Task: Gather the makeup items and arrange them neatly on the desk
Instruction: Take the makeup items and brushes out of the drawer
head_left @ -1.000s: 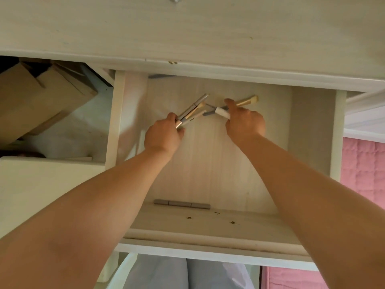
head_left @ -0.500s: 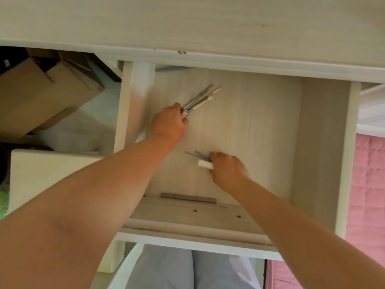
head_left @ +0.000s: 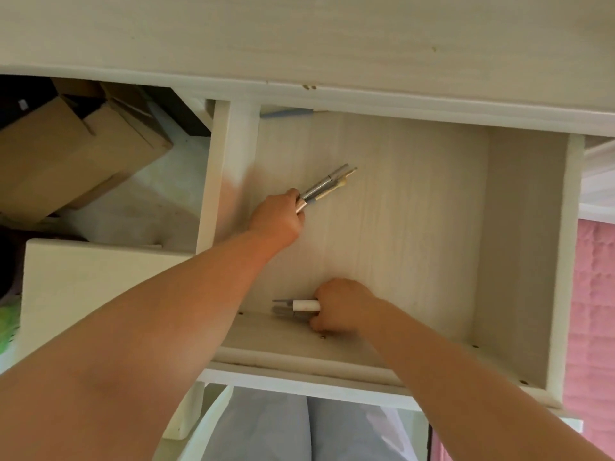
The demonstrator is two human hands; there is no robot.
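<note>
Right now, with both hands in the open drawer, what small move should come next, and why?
Probably lift both hands out to the desk top: the left hand grips a bundle of brushes, the right hand holds a white-tipped item, both over the drawer.

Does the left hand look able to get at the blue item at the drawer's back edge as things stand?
Probably not easily: the left hand already grips a bundle of makeup pencils, and the blue item lies partly tucked under the desk top. The drawer floor between them is bare.
</note>
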